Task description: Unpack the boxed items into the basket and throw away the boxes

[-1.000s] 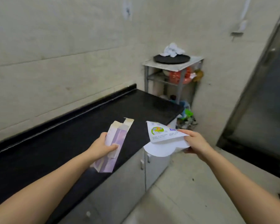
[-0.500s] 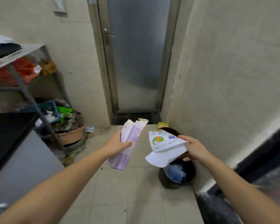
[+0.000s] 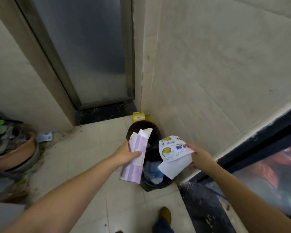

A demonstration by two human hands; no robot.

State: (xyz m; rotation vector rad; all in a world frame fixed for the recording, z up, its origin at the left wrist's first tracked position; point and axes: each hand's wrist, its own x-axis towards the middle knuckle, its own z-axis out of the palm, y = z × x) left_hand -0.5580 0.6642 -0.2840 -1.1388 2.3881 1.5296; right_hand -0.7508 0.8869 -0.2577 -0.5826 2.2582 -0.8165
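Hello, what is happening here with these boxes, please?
A person is standing over a dark trash bin in the corner by the door. The left hand grips an opened purple box, and the right hand holds a flattened white box. Both boxes hang above the bin, which already has some rubbish inside. Neither box is dropped yet; they look about to be thrown away.

Both hands outstretched, fingers apparently curled closed.
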